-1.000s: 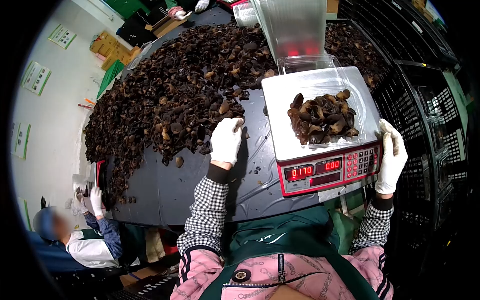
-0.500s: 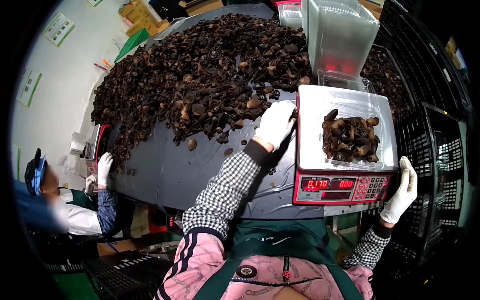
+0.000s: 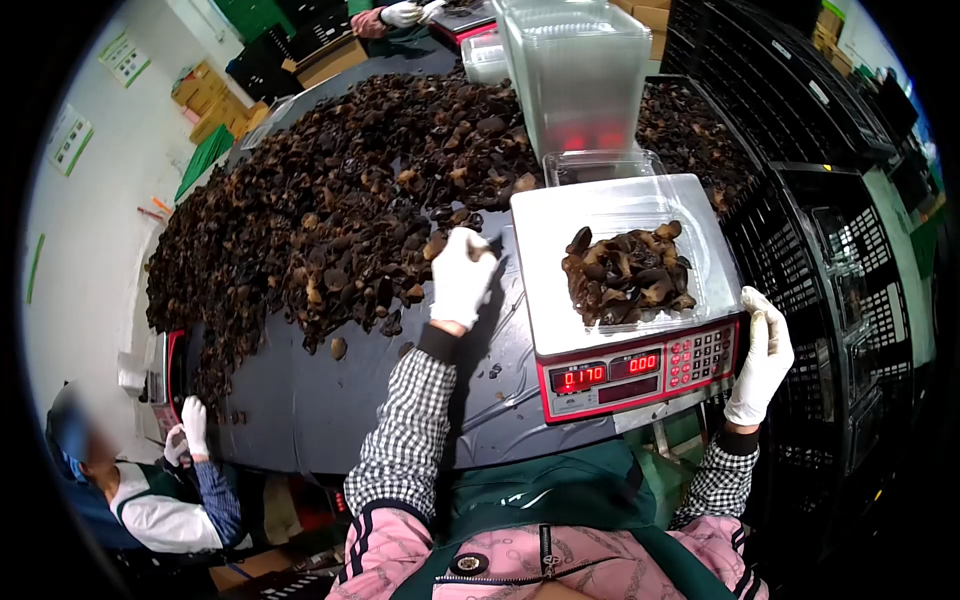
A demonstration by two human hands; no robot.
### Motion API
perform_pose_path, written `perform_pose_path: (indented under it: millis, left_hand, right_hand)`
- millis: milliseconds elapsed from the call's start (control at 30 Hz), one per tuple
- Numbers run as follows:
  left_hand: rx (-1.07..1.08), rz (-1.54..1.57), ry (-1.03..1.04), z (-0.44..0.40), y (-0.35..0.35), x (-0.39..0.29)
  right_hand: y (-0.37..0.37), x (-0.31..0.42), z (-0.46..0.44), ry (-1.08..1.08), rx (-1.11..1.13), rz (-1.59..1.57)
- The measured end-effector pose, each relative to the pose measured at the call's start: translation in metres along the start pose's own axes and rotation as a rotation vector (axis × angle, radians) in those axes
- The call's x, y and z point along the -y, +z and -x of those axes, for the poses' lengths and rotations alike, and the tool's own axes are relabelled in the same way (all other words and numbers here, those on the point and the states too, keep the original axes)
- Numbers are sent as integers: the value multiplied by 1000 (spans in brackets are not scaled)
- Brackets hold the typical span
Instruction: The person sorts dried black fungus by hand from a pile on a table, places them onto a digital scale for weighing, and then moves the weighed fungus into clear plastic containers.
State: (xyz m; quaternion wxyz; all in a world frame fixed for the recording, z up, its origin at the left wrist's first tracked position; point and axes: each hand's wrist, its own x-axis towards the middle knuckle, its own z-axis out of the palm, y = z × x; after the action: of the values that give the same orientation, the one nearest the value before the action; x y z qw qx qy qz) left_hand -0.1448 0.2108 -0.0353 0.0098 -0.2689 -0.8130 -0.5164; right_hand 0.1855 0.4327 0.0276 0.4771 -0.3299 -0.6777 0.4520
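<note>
My left hand (image 3: 464, 280), in a white glove, is at the near edge of a large heap of dark wood ear mushrooms (image 3: 330, 220). Its fingers are curled and pressed together; what they hold, if anything, is hidden. My right hand (image 3: 762, 358), also gloved, rests beside the right edge of the red digital scale (image 3: 640, 375), fingers stretched and nothing in them. On the scale's white platform (image 3: 545, 270) lies a clear plastic tray (image 3: 640, 325) with a small pile of wood ear mushrooms (image 3: 630, 270). Red digits show 0.170 and 0.00.
Tall stacked clear trays (image 3: 585, 80) stand behind the scale. Black crates (image 3: 810, 240) line the right side. A co-worker (image 3: 165, 500) sits at the left near another scale (image 3: 170, 380); another person's gloved hands (image 3: 405, 13) show at the far end.
The view has turned so the scale sits further left. My left hand has moved from the scale's left edge to the heap, its fingers curling. My right hand stays by the scale.
</note>
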Motion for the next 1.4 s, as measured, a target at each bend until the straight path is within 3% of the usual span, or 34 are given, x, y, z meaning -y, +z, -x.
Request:
perform_pose_path:
  millis: [33, 133, 233, 367, 500, 533, 633, 800, 1167, 1233, 1300, 1400]
  left_hand:
    - [-71, 54, 51, 0, -10, -14]
    - [83, 212, 21, 2, -40, -78]
    - [312, 182, 109, 14, -45, -136]
    - [634, 70, 131, 18, -26, -150]
    - [466, 134, 98, 20, -29, -158]
    - [383, 122, 179, 19, -31, -154]
    - [285, 302, 58, 14, -37, -140]
    - [237, 307, -33, 22, -47, -138]
    - [60, -51, 4, 26, -50, -82]
    - [121, -112, 55, 30, -51, -63]
    - [-35, -463, 444, 34, -44, -75]
    - [124, -154, 438, 42, -36, -105]
  right_hand:
    - [-1, -1, 1, 0, -1, -9]
    - [0, 0, 0, 4, 16, -10]
    - [3, 5, 1, 2, 12, -14]
    - [0, 7, 3, 0, 10, -53]
    - [-7, 8, 5, 5, -5, -25]
    - [-10, 6, 5, 3, -11, -28]
    - [-15, -3, 3, 2, -17, -35]
    - [-16, -10, 4, 12, -5, -50]
    - [-17, -6, 6, 36, 8, -83]
    - [-15, -4, 6, 41, 17, -79]
    - [-11, -2, 5, 53, 37, -71]
    - [1, 4, 4, -8, 93, -38]
